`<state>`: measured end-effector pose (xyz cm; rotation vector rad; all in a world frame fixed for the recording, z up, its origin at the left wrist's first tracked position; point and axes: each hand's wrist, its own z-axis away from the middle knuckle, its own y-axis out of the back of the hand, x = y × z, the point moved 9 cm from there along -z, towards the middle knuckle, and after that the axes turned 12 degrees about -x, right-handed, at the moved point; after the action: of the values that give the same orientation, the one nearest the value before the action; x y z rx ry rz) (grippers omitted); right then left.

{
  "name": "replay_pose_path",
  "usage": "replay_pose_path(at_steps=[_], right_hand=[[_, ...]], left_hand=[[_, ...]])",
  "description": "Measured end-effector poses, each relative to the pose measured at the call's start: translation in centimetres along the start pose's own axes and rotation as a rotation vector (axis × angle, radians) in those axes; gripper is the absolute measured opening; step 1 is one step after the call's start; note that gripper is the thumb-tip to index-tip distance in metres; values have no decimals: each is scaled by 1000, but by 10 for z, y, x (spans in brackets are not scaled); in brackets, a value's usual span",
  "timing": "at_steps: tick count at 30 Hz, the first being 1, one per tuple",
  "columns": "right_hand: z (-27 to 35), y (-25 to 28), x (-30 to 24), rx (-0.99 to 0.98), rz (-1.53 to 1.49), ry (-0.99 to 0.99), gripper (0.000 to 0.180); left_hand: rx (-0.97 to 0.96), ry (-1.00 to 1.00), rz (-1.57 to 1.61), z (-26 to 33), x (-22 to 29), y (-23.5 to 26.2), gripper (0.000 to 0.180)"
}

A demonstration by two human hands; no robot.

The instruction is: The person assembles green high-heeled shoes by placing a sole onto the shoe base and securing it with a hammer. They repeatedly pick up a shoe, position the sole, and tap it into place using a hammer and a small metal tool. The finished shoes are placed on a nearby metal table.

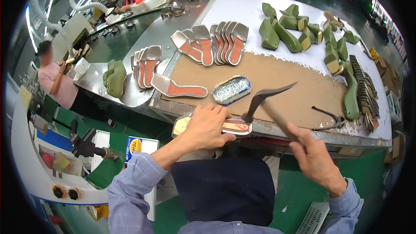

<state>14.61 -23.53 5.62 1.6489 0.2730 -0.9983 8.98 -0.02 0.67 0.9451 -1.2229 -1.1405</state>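
Observation:
My left hand (203,125) presses down over a shoe last with an insole (237,126) at the bench's front edge, fingers wrapped round it. The insole has a red and cream face and a pale rim; my palm hides its middle. My right hand (314,158) grips the wooden handle of a cobbler's hammer (273,115). Its dark curved head is at the insole's right end; whether it touches cannot be told. Just beyond lies an open box of small metal nails (232,90). A single insole (180,88) with a silvery front lies left of that box.
Several red-and-silver insoles (234,43) lie in rows farther back. Green shoe lasts (288,34) cover the far right of the bench (299,76), with one long last (351,97) nearer. Pincers (331,120) lie at the right front. A machine (86,147) stands left; people work beyond.

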Motion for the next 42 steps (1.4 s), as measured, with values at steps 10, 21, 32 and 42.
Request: replay_pose_path(at_steps=[10,21,32,42], right_hand=[[15,-12,-8,184,254,71,49],[78,31,-8,538,-53,351,55],[44,-38,5,380,-140,162,37],[-44,-2,81,361,687,-144,39]], left_hand=[[-2,8,44,10,1,-4,55],[32,-19,11,11,2,-5,60],[-16,29,45,9,1,-6,60],[-171,-122,-83,-15,22,-27,56]])
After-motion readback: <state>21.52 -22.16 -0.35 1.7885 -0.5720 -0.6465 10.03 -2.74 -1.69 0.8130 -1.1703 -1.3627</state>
